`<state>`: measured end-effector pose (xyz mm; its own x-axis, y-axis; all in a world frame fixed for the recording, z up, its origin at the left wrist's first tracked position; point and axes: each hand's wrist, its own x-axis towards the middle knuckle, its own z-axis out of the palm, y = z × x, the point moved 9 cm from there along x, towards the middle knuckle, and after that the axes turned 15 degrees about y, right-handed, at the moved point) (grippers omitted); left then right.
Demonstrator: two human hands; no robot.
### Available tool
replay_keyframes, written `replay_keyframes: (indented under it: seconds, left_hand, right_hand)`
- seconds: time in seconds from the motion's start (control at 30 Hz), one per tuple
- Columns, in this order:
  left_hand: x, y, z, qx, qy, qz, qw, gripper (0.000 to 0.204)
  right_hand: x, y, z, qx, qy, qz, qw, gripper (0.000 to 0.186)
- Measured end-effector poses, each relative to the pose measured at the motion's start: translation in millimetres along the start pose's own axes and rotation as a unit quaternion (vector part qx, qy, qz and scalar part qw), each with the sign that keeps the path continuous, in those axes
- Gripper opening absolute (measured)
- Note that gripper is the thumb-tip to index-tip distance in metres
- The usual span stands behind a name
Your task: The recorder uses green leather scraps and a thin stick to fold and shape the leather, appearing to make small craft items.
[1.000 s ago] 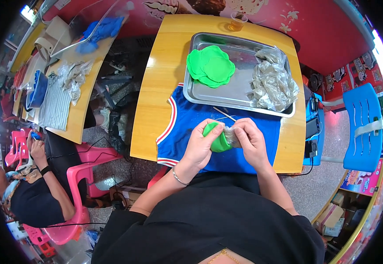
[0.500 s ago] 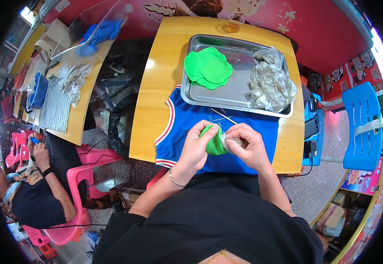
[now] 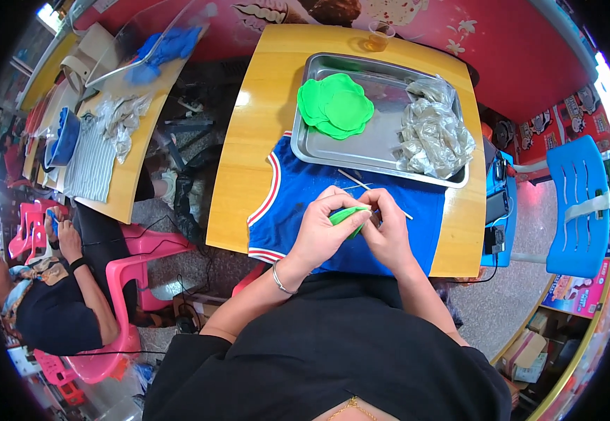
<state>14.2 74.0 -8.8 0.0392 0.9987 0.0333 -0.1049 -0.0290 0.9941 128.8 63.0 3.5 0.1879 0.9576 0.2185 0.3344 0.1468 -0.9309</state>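
Above a blue cloth with red-and-white trim (image 3: 282, 203), both hands meet on a bright green, soft cloth-like piece (image 3: 344, 215). My left hand (image 3: 322, 228) wraps round it with the thumb on top. My right hand (image 3: 388, 235) pinches the piece's right edge, where a small pale bit shows between the fingertips. The inside of the green piece is hidden by my fingers. Just beyond the hands, thin sticks (image 3: 353, 178) lie on the cloth. Farther back, a stack of green scalloped pieces (image 3: 336, 105) sits at the left in a metal tray (image 3: 371, 165).
Crumpled clear plastic bags (image 3: 437, 130) fill the tray's right end. A cup of amber liquid (image 3: 376, 38) stands at the table's far edge. A blue chair (image 3: 577, 203) is at the right. Leftward, another person (image 3: 63, 302) sits by a pink chair (image 3: 119, 281) and a second table.
My hands have drawn together, and my right fingers have moved onto the green piece's edge. The clear plastic that stuck out of it at the right is mostly out of sight now.
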Motion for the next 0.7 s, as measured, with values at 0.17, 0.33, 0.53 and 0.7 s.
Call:
replay_keyframes:
  seconds: [0.17, 0.33, 0.53, 0.7]
  left_hand:
    - [-5.6, 1.9, 0.2, -0.06, 0.023, -0.058, 0.996, 0.022]
    - [-7.0, -8.3, 2.8, -0.123, 0.047, -0.078, 0.988, 0.028]
    - [-4.1, -8.1, -8.1, -0.166, 0.066, -0.093, 0.979, 0.026]
    - [0.5, 8.3, -11.0, -0.001, 0.013, -0.029, 0.999, 0.035]
  right_hand:
    - [-3.8, 17.8, 6.1, 0.208, -0.015, 0.174, 0.962, 0.005]
    - [-1.3, 21.1, 4.0, 0.251, 0.021, 0.217, 0.943, 0.006]
    - [-1.0, 14.1, 11.3, 0.217, -0.058, 0.195, 0.955, 0.017]
    - [10.2, 2.2, 1.4, 0.044, 0.002, 0.07, 0.997, 0.008]
